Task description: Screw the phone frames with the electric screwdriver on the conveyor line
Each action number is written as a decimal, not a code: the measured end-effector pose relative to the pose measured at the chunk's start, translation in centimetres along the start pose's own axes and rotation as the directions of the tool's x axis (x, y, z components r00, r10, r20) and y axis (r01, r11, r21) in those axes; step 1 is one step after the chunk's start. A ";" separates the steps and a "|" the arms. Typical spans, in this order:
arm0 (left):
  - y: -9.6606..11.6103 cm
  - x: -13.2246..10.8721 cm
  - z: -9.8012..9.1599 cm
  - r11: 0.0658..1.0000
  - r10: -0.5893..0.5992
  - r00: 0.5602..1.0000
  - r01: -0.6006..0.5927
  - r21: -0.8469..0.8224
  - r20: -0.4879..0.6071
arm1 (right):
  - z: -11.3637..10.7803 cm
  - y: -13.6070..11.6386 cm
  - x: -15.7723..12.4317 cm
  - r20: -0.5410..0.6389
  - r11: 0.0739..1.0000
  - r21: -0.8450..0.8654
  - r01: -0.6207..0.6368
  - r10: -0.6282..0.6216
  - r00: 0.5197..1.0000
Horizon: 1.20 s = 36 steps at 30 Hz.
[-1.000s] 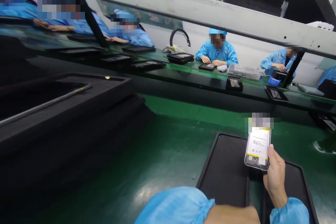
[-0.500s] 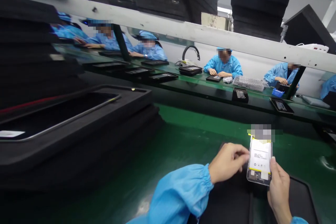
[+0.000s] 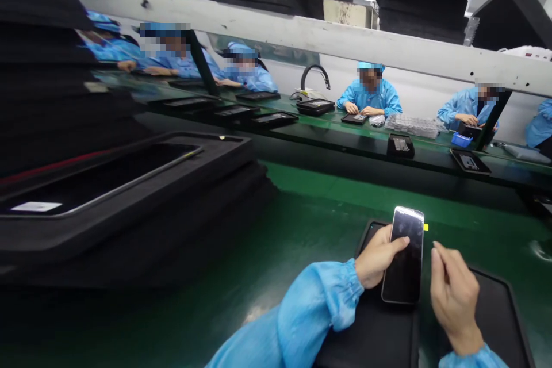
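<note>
A smartphone point(image 3: 403, 267), dark screen facing up, is tilted in my left hand point(image 3: 379, 256). My left thumb lies across its glass, and the other fingers are hidden behind it. A small yellow tab point(image 3: 425, 227) sticks out from the phone's upper right edge. Just right of the phone, apart from it, is my right hand point(image 3: 455, 293), its fingers curled and thumb against them; whether anything is between the fingertips I cannot make out. Below my hands lie a black tray point(image 3: 366, 333) and a second black tray point(image 3: 495, 310) to the right.
Stacked black foam trays point(image 3: 215, 178) rise at the left, the top one bearing a larger phone-like screen point(image 3: 116, 175). Across the green bench point(image 3: 302, 213), a belt line carries trays such as one black tray point(image 3: 400, 145). Several co-workers in blue sit beyond. A white beam point(image 3: 276, 29) crosses above.
The phone has been turned over from its battery side to its screen side. My left hand now grips it; my right hand has let go and moved off its right edge.
</note>
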<state>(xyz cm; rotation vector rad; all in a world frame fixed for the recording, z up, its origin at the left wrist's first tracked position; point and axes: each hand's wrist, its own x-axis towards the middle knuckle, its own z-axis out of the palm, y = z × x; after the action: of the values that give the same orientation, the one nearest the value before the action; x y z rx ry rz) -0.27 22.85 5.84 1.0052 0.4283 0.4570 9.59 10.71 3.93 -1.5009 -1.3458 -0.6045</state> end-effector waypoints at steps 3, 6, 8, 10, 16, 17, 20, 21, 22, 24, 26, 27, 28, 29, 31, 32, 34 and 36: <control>-0.3 -0.7 -1.7 0.996 -0.041 0.998 0.044 0.072 -0.041 | -0.7 1.2 0.2 -0.076 0.995 -0.064 -0.072 0.067 0.995; -1.3 -1.7 -2.8 0.988 -0.085 0.993 0.095 0.119 -0.082 | -0.7 0.9 0.2 -0.070 0.993 -0.056 -0.099 0.095 0.993; -2.0 -2.3 -3.1 0.985 -0.110 0.991 0.119 0.127 -0.081 | -0.7 0.4 0.3 -0.058 0.993 -0.044 -0.108 0.106 0.993; -2.5 -2.7 -3.0 0.984 -0.113 0.990 0.124 0.131 -0.085 | -0.6 0.0 0.3 -0.055 0.992 -0.033 -0.120 0.118 0.991; -1.8 -3.3 -2.3 0.981 -0.086 0.994 0.097 0.166 -0.071 | -0.5 0.7 -0.2 0.017 0.984 -0.068 -0.166 0.167 0.986; -1.6 -3.4 -2.3 0.982 -0.082 0.996 0.088 0.165 -0.044 | -0.5 0.9 -0.3 0.044 0.981 -0.089 -0.171 0.176 0.983; -0.9 -3.7 -2.9 0.974 -0.084 0.996 0.075 0.215 0.032 | -0.4 1.2 -0.6 0.102 0.969 -0.159 -0.187 0.205 0.974; -0.7 -3.7 -3.3 0.962 -0.079 0.996 0.067 0.264 0.035 | -0.4 1.2 -0.7 0.113 0.965 -0.177 -0.193 0.214 0.970; -0.4 -3.7 -3.8 0.944 -0.066 0.997 0.054 0.325 0.026 | -0.4 1.2 -0.8 0.121 0.961 -0.192 -0.197 0.222 0.967; 0.3 -3.9 -4.8 0.880 0.007 1.000 0.000 0.476 -0.014 | -0.3 1.2 -0.9 0.141 0.954 -0.221 -0.203 0.237 0.961; 0.9 -4.3 -5.5 0.773 0.121 0.991 -0.060 0.632 -0.054 | -0.4 1.3 -1.0 0.163 0.945 -0.251 -0.211 0.257 0.953; 1.1 -4.4 -5.6 0.710 0.170 0.983 -0.072 0.701 -0.072 | -0.4 1.3 -1.0 0.173 0.939 -0.266 -0.219 0.270 0.947; 1.1 -4.6 -5.6 0.650 0.205 0.975 -0.070 0.757 -0.086 | -0.4 1.4 -1.0 0.185 0.931 -0.282 -0.231 0.289 0.939; 0.9 -4.8 -5.4 0.599 0.224 0.970 -0.061 0.799 -0.094 | -0.4 1.5 -1.0 0.200 0.921 -0.300 -0.247 0.314 0.928; 0.0 -4.9 -4.4 0.529 0.233 0.968 -0.042 0.848 -0.097 | -0.4 1.5 -0.9 0.258 0.892 -0.353 -0.283 0.383 0.887; -0.6 -4.9 -3.7 0.498 0.223 0.970 -0.030 0.867 -0.095 | -0.4 1.5 -0.9 0.303 0.873 -0.388 -0.296 0.424 0.853; -2.1 -4.6 -2.2 0.421 0.177 0.979 0.014 0.907 -0.097 | -0.4 1.2 -0.6 0.410 0.834 -0.463 -0.300 0.502 0.761; -3.4 -4.2 -0.8 0.340 0.118 0.986 0.068 0.938 -0.115 | -0.3 0.9 -0.4 0.506 0.806 -0.522 -0.279 0.556 0.660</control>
<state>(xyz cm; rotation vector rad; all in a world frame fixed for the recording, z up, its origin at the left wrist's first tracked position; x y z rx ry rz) -3.60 19.55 3.05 2.1615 0.8878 0.2822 10.40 10.36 3.41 -2.4421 -1.3098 -0.0239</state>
